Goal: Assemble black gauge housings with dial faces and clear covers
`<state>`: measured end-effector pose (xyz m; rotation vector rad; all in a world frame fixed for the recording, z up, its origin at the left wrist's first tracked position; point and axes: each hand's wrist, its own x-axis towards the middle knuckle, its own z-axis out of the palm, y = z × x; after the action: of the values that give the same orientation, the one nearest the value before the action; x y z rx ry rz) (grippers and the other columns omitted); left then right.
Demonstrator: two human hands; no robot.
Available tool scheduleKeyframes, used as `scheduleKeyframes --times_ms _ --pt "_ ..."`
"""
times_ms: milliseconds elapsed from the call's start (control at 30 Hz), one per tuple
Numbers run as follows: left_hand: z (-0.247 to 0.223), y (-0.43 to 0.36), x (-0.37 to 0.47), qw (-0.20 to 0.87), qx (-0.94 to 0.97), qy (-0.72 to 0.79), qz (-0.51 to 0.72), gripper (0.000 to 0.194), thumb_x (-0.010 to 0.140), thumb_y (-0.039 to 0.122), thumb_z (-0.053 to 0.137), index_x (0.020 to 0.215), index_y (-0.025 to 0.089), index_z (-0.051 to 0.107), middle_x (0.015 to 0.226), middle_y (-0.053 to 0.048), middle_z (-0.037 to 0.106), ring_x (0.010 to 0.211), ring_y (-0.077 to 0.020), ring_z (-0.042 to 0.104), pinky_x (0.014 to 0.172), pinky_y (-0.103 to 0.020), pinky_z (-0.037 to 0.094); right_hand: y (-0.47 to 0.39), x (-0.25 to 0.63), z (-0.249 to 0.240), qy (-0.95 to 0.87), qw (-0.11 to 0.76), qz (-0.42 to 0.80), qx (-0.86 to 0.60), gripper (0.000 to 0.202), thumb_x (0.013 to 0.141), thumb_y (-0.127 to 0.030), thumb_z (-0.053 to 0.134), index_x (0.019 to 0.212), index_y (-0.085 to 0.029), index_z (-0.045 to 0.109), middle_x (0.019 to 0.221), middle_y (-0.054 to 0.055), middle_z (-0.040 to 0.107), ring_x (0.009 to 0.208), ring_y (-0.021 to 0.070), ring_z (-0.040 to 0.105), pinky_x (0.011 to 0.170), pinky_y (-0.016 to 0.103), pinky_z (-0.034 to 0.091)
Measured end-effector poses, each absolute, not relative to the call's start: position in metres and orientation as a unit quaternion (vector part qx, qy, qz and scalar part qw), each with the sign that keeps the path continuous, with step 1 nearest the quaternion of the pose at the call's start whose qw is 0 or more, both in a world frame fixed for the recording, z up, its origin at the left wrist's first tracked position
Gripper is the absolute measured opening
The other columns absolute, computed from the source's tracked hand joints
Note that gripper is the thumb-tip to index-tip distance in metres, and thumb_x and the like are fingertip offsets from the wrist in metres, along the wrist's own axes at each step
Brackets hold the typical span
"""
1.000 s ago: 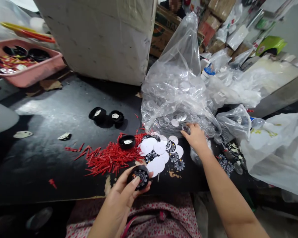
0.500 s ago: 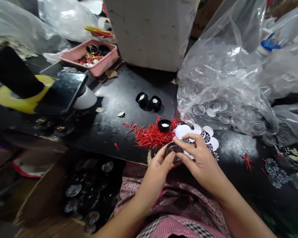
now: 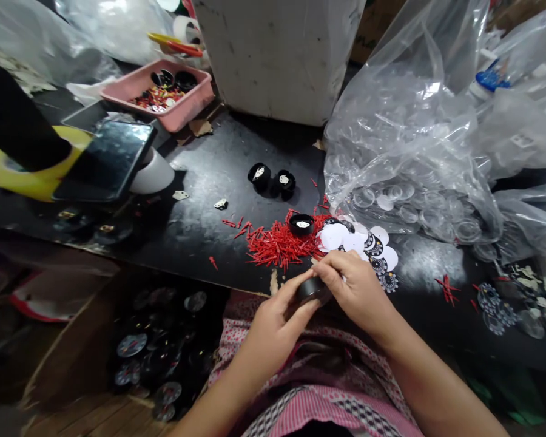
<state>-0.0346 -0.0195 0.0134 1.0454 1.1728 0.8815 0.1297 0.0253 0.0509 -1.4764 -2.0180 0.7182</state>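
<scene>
A small black round case is tilted on its side between my hands, over my lap at the table's edge. My left hand grips it between thumb and fingers. The fingers of my right hand are closed at its right side, partly hiding it. Just beyond lie a heap of thin red pointers and overlapping white discs, some showing black printed dials. One open black case with a pale piece inside sits on the pointers. Two more black cases stand farther back.
A large clear bag of transparent round covers fills the right side. At the left stand a phone propped on tape rolls and a pink tray of small parts. Below the table edge is a box with finished-looking dials.
The case in my hands has turned from showing its glossy round face to showing its dark side wall. My right fingers have closed in from a spread hold.
</scene>
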Motion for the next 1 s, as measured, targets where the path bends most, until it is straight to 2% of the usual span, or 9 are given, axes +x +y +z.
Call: scheduleKeyframes --times_ms 133,200,267,333,467,567,733,867,1000 --pt "-0.01 -0.05 -0.103 0.532 0.411 0.649 0.356 0.038 0.075 0.043 0.072 0.111 0.029 0.074 0.114 -0.005 0.074 0.114 -0.0334 0.065 0.105 -0.041 0.044 0.06 0.131 0.042 -0.753 0.248 0.225 -0.567 0.022 0.097 -0.036 0.052 0.102 -0.02 0.067 0.104 0.007 0.072 0.091 0.0209 0.062 0.083 0.037 0.042" --pt "-0.022 -0.06 -0.141 0.468 0.42 0.711 0.316 0.045 0.071 0.042 0.076 0.113 0.029 0.071 0.126 -0.006 0.069 0.127 -0.0364 0.055 0.114 -0.046 0.034 0.082 0.127 0.035 -0.771 0.206 0.168 -0.579 0.03 0.094 -0.037 0.057 0.116 -0.019 0.064 0.119 0.011 0.068 0.105 0.0283 0.059 0.089 0.044 0.04" --pt "-0.026 -0.063 -0.164 0.378 0.438 0.75 0.322 0.049 0.07 0.041 0.077 0.117 0.028 0.068 0.142 -0.007 0.058 0.14 -0.0358 0.04 0.12 -0.047 0.022 0.099 0.121 0.028 -0.791 0.154 0.131 -0.577 0.039 0.091 -0.042 0.06 0.123 -0.018 0.063 0.122 0.014 0.067 0.111 0.0349 0.055 0.091 0.05 0.038" --pt "-0.021 -0.06 -0.163 0.354 0.428 0.75 0.36 0.046 0.074 0.042 0.074 0.118 0.028 0.067 0.141 -0.007 0.057 0.137 -0.0338 0.044 0.119 -0.046 0.024 0.107 0.114 0.027 -0.8 0.131 0.109 -0.576 0.043 0.09 -0.044 0.06 0.124 -0.018 0.063 0.118 0.015 0.068 0.11 0.037 0.055 0.09 0.052 0.038" --pt "-0.003 -0.036 -0.103 0.565 0.328 0.62 0.435 0.04 0.084 0.049 0.064 0.115 0.023 0.069 0.117 -0.011 0.073 0.104 -0.0292 0.069 0.1 -0.045 0.049 0.087 0.105 0.034 -0.791 0.198 0.121 -0.567 0.054 0.089 -0.04 0.061 0.136 -0.017 0.052 0.126 0.015 0.062 0.115 0.0339 0.054 0.094 0.051 0.039" --pt "0.003 -0.018 -0.05 0.695 0.242 0.496 0.461 0.048 0.086 0.048 0.063 0.126 0.023 0.063 0.134 -0.012 0.064 0.119 -0.0289 0.063 0.101 -0.043 0.05 0.046 0.102 0.038 -0.779 0.222 0.14 -0.57 0.061 0.089 -0.041 0.06 0.142 -0.017 0.044 0.129 0.015 0.06 0.117 0.0322 0.053 0.097 0.05 0.039" --pt "-0.002 -0.01 -0.015 0.726 0.176 0.474 0.466 0.042 0.086 0.045 0.065 0.125 0.03 0.063 0.141 -0.004 0.059 0.128 -0.0264 0.057 0.102 -0.037 0.052 -0.011 0.121 0.036 -0.758 0.197 0.206 -0.587 0.064 0.089 -0.038 0.062 0.145 -0.016 0.041 0.13 0.015 0.06 0.116 0.0294 0.054 0.099 0.048 0.041" --pt "-0.002 -0.008 -0.017 0.748 0.139 0.424 0.492 0.035 0.087 0.045 0.064 0.115 0.024 0.066 0.122 -0.008 0.071 0.112 -0.0251 0.068 0.093 -0.037 0.058 -0.004 0.167 0.03 -0.71 0.223 0.194 -0.639 0.04 0.093 -0.035 0.056 0.13 -0.021 0.057 0.12 0.011 0.065 0.113 0.0272 0.057 0.097 0.048 0.042" --pt "0.003 -0.008 -0.017 0.769 0.088 0.413 0.48 0.033 0.086 0.045 0.067 0.107 0.02 0.066 0.108 -0.008 0.075 0.092 -0.023 0.074 0.081 -0.036 0.062 0.033 0.196 0.016 -0.673 0.161 0.122 -0.712 0.045 0.085 -0.033 0.066 0.125 -0.015 0.06 0.119 0.017 0.06 0.115 0.0356 0.055 0.094 0.054 0.042"
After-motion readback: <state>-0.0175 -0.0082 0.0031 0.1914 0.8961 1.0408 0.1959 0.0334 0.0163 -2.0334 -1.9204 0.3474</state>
